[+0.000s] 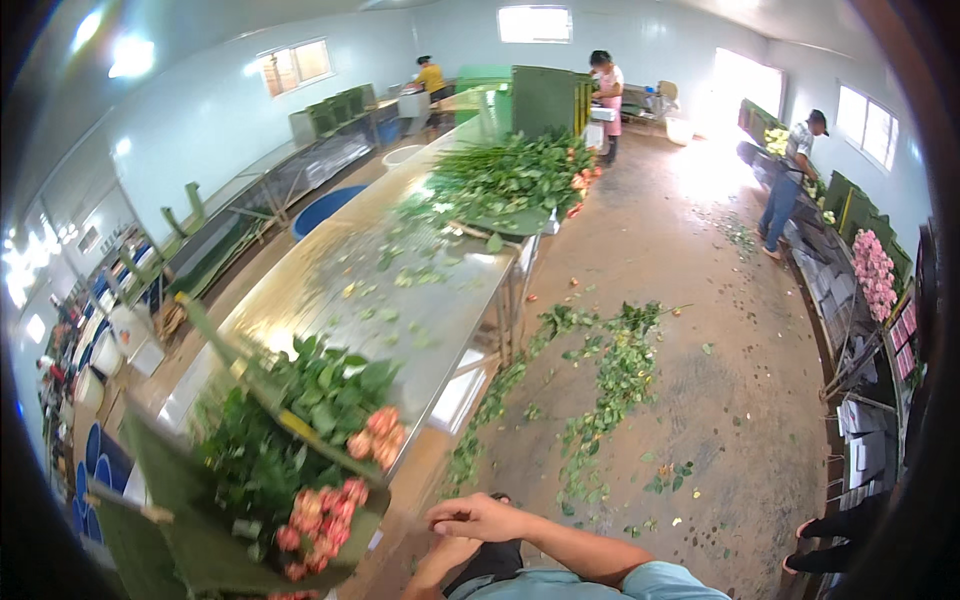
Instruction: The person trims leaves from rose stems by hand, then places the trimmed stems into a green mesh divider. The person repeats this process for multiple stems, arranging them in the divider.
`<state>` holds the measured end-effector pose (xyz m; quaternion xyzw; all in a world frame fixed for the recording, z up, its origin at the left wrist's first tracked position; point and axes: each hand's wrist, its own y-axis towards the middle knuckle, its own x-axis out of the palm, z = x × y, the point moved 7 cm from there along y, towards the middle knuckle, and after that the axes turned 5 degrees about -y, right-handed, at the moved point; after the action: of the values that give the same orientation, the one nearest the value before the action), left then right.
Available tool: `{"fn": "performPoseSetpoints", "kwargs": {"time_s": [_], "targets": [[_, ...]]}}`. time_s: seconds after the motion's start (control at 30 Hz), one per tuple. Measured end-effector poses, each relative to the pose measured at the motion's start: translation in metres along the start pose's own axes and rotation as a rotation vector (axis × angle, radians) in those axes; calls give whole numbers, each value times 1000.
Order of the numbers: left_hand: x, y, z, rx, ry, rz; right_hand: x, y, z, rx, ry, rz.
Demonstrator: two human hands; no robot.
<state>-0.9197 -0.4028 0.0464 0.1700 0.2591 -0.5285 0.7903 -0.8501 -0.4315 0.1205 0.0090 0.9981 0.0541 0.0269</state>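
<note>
My right hand (476, 517) lies across my left hand (454, 551) in front of my body, with its fingers bent. Whether either hand holds something small is hidden. To the left of both hands, coral-pink roses (319, 529) with leafy stems rest in a green padded divider rack (187, 540) at the near end of the metal table. Another bunch of coral roses (379, 435) lies just beyond a green divider bar. Farther up the metal table (420, 315) is a large pile of leafy rose stems (502, 176), their blooms towards the right edge.
Cut leaves and stems (615, 382) litter the floor right of the table. A blue tub (326, 210) stands behind the table. Several people work at other benches. Pink roses (874, 274) stand on the right bench. A person's legs (840, 536) show at the lower right.
</note>
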Motion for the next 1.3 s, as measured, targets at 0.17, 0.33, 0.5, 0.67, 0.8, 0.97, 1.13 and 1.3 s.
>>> {"fn": "performPoseSetpoints", "kwargs": {"time_s": [0.17, 0.33, 0.5, 0.67, 0.8, 0.97, 1.13, 1.3], "targets": [[77, 148, -17, 109, -129, -334, -242, -72, 181, 445, -367, 607], [90, 307, 21, 91, -149, -476, -332, -455, 367, 1082, 122, 1591], [77, 456, 21, -4, -319, -462, -299, -650, 372, 1059, 753, 2269], [33, 583, 21, -56, -334, 48, -468, -519, 437, 1239, 713, 1592], [-38, 639, -12, -78, -11, 534, -731, -273, 441, 736, 284, 1238], [-178, 523, -124, -455, 98, 1195, -846, 44, 259, 580, 211, 861], [-258, 521, -213, -479, 379, 1348, -843, 120, 265, 592, -15, 596], [-220, 653, -243, -471, 489, 922, -803, 142, 230, 634, -613, -54]]}}
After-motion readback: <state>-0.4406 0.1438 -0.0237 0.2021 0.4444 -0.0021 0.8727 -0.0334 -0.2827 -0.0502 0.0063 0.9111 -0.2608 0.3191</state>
